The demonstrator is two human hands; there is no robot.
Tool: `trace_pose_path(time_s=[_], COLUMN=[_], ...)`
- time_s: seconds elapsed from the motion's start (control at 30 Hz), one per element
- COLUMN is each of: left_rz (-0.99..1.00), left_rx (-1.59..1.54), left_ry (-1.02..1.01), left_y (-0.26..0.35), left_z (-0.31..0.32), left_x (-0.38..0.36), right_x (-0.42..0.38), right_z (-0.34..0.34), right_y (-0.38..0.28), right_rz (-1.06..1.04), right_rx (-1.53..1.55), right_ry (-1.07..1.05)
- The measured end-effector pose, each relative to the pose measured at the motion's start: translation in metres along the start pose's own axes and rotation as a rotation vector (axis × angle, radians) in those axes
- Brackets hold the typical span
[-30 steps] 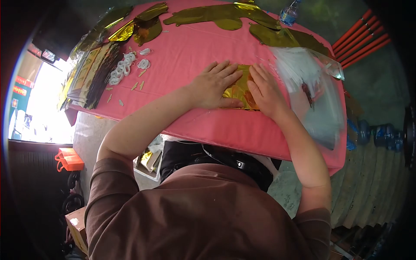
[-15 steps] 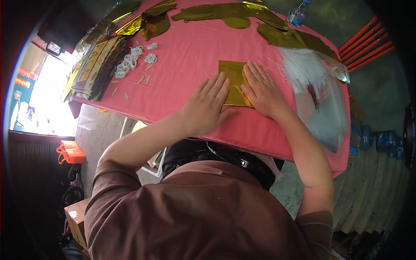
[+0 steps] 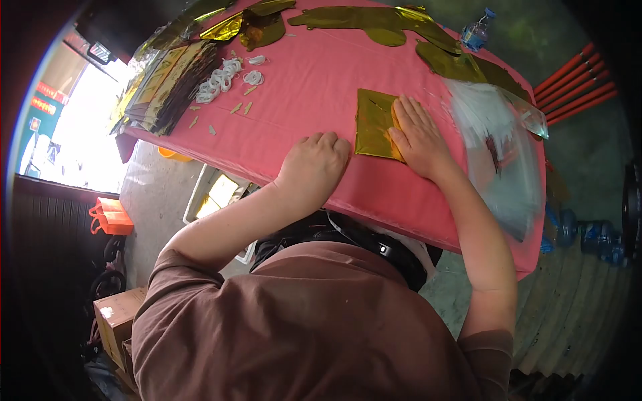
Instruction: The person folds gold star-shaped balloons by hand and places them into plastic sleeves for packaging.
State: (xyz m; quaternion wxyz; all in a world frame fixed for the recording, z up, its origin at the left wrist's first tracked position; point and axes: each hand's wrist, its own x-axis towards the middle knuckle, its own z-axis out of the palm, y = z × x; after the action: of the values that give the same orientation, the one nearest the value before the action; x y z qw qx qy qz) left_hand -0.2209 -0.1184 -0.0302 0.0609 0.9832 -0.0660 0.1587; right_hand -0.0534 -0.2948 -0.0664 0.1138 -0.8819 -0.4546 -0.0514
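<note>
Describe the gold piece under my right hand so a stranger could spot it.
On the pink tablecloth, find the flat right hand. The gold foil piece under its fingers is squarish, unlike the irregular foil shapes along the far edge.

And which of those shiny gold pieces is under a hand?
The square piece, partly under the right hand. The other gold pieces lie toward the far edge of the pink table, with no hand on them.

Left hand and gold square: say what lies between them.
Just a narrow strip of bare pink cloth separates the left hand from the gold square, in the head view.
</note>
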Motion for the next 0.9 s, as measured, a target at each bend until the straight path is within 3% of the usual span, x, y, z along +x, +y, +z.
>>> trace_pose_path(time_s=[0.1,0.17,0.2,0.27,0.3,0.37,0.47,0.57,0.67,0.73,0.8,0.87,0.9], left_rz=[-0.012,0.241,0.237,0.423,0.421,0.459,0.593,0.500,0.295,0.115,-0.110,-0.371,-0.407], left_rx=[-0.042,-0.258,-0.256,-0.655,-0.653,-0.975,-0.950,-1.006,-0.926,-0.823,-0.452,-0.214,-0.083], left_ry=[-0.104,-0.178,-0.177,-0.325,-0.322,-0.426,-0.369,-0.486,-0.413,-0.149,0.041,0.100,0.139], left_y=[0.000,0.003,0.006,0.012,0.016,0.021,0.013,0.010,-0.012,-0.045,-0.085,-0.133,-0.164], left_z=[-0.006,-0.016,-0.019,-0.023,-0.025,-0.027,-0.016,-0.027,-0.046,-0.050,-0.054,-0.066,-0.068], left_x=[-0.002,-0.008,-0.009,-0.011,-0.012,-0.013,-0.018,-0.022,-0.009,-0.003,0.001,0.008,0.009], right_x=[0.000,0.000,0.000,0.001,0.000,0.000,0.000,0.001,0.001,0.000,-0.001,0.000,0.000], right_z=[-0.001,-0.001,-0.001,-0.001,-0.001,-0.003,-0.006,-0.009,-0.011,-0.010,-0.011,-0.013,-0.013], right_y=[-0.001,-0.001,-0.001,0.000,0.000,-0.001,-0.002,-0.003,-0.003,-0.003,-0.004,-0.006,-0.007], right_rz=[0.003,0.008,0.004,-0.004,0.002,-0.007,-0.021,-0.041,-0.038,-0.030,-0.024,-0.016,-0.005], right_rx=[-0.006,-0.003,0.005,0.014,0.011,0.010,0.030,0.030,0.028,0.050,0.038,0.026,0.023], right_ry=[-0.006,-0.013,-0.009,-0.003,-0.011,-0.014,-0.023,-0.036,-0.050,-0.039,-0.055,-0.068,-0.081])
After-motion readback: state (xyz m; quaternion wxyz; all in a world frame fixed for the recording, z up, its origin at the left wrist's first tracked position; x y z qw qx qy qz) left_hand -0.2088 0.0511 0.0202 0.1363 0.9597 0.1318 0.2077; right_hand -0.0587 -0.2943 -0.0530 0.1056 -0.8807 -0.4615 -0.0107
